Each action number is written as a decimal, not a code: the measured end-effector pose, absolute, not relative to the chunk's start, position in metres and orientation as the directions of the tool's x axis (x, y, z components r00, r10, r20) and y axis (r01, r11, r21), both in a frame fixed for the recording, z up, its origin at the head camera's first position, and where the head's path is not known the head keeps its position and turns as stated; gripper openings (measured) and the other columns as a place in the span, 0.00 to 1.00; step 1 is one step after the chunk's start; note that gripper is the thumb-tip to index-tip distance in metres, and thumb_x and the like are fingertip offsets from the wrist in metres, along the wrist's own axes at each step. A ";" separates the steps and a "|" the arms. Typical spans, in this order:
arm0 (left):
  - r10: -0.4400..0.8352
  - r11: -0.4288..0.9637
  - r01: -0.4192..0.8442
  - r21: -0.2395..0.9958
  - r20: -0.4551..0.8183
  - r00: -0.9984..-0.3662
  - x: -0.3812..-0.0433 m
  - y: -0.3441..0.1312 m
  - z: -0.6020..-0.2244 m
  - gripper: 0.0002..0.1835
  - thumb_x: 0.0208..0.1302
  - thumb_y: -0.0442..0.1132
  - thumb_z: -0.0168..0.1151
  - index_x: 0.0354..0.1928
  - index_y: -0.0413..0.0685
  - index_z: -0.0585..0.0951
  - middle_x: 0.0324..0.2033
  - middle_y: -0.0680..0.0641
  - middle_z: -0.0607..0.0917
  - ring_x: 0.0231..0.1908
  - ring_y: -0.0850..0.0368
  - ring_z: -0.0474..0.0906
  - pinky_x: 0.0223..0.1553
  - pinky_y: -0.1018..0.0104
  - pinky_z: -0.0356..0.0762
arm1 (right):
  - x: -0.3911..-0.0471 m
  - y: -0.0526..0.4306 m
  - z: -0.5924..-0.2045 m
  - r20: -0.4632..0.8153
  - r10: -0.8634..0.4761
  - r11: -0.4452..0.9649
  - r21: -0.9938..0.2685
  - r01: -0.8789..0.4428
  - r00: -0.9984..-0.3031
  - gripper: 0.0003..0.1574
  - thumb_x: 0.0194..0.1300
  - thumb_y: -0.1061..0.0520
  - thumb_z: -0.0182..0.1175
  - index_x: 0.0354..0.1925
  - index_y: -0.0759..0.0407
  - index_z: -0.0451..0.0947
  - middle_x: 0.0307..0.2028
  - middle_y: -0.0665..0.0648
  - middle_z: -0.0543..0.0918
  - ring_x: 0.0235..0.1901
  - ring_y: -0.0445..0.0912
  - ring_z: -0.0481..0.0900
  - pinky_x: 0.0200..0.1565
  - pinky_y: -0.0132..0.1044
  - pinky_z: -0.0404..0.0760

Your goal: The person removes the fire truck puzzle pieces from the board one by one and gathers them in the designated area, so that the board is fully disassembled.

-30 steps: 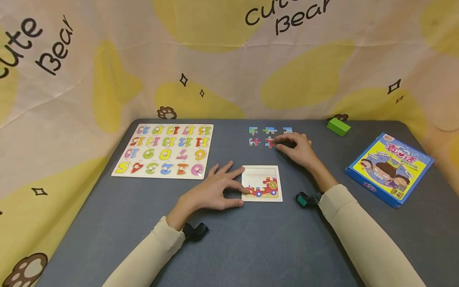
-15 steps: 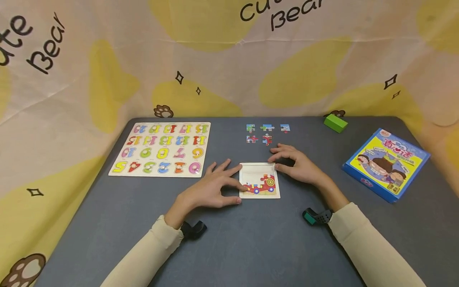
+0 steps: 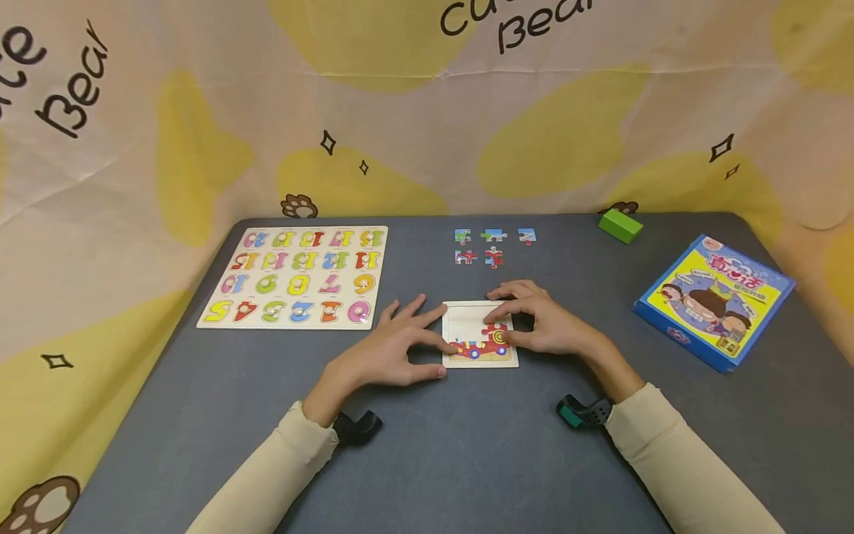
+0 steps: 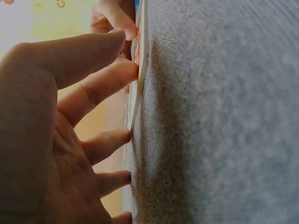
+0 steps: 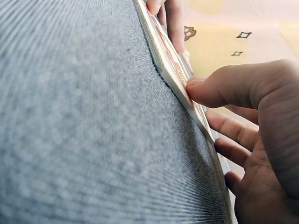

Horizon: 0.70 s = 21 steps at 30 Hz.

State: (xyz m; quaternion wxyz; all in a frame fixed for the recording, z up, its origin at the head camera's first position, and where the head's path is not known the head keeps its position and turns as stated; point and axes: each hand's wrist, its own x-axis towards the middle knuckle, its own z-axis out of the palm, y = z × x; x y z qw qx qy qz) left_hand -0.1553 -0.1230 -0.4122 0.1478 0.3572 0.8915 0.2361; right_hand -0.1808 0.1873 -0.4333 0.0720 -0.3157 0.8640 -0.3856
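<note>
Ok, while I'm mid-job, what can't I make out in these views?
Head: the patch of puzzle under the right hand, covered by its thumb and fingers.
Head: parts of the puzzle's left edge, covered by the left hand.
Left wrist: the puzzle's picture, seen nearly edge-on.
Head: fine print on the blue box, too small.
Head: wall writing, cut off by the top edge.

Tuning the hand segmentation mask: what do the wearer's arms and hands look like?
No gloves or rings show on the left hand or right hand. The left sleeve and right sleeve are plain cream. The left wristband looks all black; the right wristband is black with a teal patch. No cables show.
</note>
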 end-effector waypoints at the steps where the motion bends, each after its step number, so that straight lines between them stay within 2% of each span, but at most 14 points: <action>1: 0.706 0.635 0.568 0.524 -0.096 -0.701 -0.155 -0.123 -0.412 0.19 0.65 0.59 0.67 0.56 0.71 0.86 0.80 0.52 0.59 0.82 0.40 0.38 0.74 0.28 0.30 | -0.180 0.187 -0.433 0.118 -0.605 0.506 -0.707 -0.494 -0.788 0.20 0.60 0.62 0.70 0.51 0.48 0.88 0.66 0.61 0.76 0.71 0.59 0.61 0.69 0.69 0.51; 9: 0.708 0.636 0.573 0.516 -0.095 -0.700 -0.156 -0.123 -0.415 0.19 0.64 0.60 0.67 0.56 0.72 0.86 0.80 0.52 0.59 0.82 0.40 0.38 0.74 0.28 0.31 | -0.178 0.188 -0.427 0.091 -0.620 0.533 -0.681 -0.503 -0.779 0.22 0.59 0.62 0.69 0.51 0.46 0.88 0.65 0.61 0.75 0.67 0.57 0.60 0.64 0.64 0.53; 17: 0.710 0.632 0.572 0.523 -0.093 -0.699 -0.156 -0.123 -0.414 0.19 0.65 0.59 0.67 0.56 0.71 0.86 0.80 0.52 0.59 0.82 0.40 0.38 0.74 0.28 0.30 | -0.176 0.187 -0.423 0.090 -0.624 0.569 -0.628 -0.531 -0.776 0.20 0.59 0.60 0.70 0.50 0.44 0.88 0.49 0.49 0.79 0.51 0.48 0.62 0.50 0.50 0.53; 21: 0.709 0.630 0.572 0.525 -0.088 -0.700 -0.156 -0.124 -0.414 0.19 0.64 0.59 0.67 0.56 0.71 0.86 0.79 0.52 0.59 0.82 0.40 0.39 0.74 0.27 0.30 | -0.176 0.186 -0.423 0.075 -0.632 0.567 -0.634 -0.526 -0.771 0.20 0.60 0.60 0.71 0.50 0.42 0.87 0.45 0.45 0.82 0.46 0.44 0.63 0.46 0.47 0.52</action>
